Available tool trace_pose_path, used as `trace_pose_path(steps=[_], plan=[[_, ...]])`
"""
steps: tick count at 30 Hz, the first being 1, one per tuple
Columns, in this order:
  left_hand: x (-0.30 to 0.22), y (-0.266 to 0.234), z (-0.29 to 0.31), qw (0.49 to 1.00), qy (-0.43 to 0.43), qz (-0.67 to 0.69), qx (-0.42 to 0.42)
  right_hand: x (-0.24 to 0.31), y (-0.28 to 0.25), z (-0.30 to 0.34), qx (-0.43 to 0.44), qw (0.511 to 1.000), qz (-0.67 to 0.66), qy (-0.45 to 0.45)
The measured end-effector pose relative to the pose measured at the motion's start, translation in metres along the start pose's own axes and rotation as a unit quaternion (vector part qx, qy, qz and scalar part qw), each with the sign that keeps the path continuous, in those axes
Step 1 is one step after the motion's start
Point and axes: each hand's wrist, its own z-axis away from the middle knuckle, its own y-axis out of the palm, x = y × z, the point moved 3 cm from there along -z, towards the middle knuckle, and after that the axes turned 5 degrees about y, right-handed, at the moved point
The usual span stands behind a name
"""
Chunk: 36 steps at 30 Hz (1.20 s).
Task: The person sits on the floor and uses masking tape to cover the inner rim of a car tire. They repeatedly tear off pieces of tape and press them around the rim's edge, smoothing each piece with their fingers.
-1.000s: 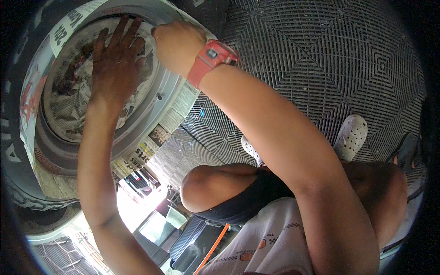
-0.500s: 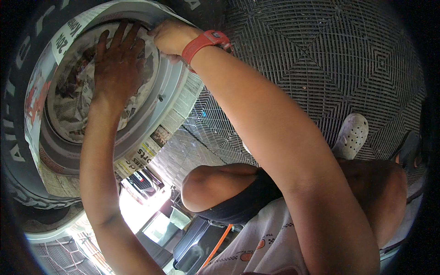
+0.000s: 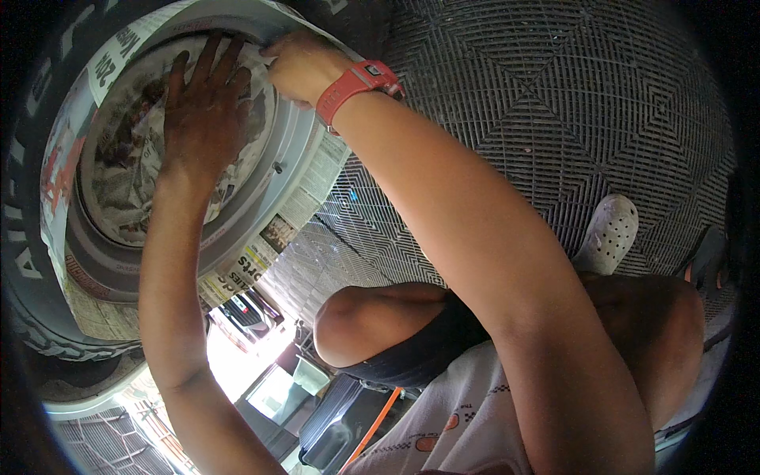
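Note:
A wheel rim (image 3: pixel 294 162), bare grey metal, sits in a large black tyre (image 3: pixel 36 103) with raised white letters. Crumpled newspaper (image 3: pixel 127 190) fills the round middle of the rim. My left hand (image 3: pixel 204 119) lies on that paper, palm down with fingers spread toward the far edge. At the upper right of the rim, my right hand (image 3: pixel 305 67) has its fingers bent together against the metal. A small pale bit shows at its fingertips, too little to name. Sheets of newspaper (image 3: pixel 305 198) are tucked around between rim and tyre. A valve stem (image 3: pixel 278 167) sticks out of the rim.
Black slatted floor tiles (image 3: pixel 522 95) stretch off to the right. My bent knee (image 3: pixel 348 324) and a white clog (image 3: pixel 609 229) with holes are close by. Dark bins (image 3: pixel 336 423) stand at the bottom, with a car (image 3: pixel 245 313) in bright light beyond them.
My right hand has shifted and turned slightly at the rim's edge, so the red watch on its wrist shows more of its strap. My left hand stays nearly still on the paper.

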Motion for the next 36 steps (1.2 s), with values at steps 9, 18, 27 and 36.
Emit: trace_pose_path(steps=[9,18,27,36], plan=[[-0.002,0.000,0.004,1.000,-0.004,0.004,-0.005,0.019,-0.027,0.023,0.028,0.996,-0.060,0.067],[-0.017,0.019,-0.002,1.000,0.003,0.011,-0.013,0.018,-0.026,0.028,0.060,0.982,-0.168,0.065],[-0.023,0.022,-0.010,1.000,0.010,0.001,-0.007,0.003,0.002,0.063,-0.251,0.918,-0.304,0.043],[-0.019,0.028,-0.009,1.000,0.023,-0.004,-0.017,0.006,-0.004,0.085,-0.245,0.927,-0.283,0.027]])
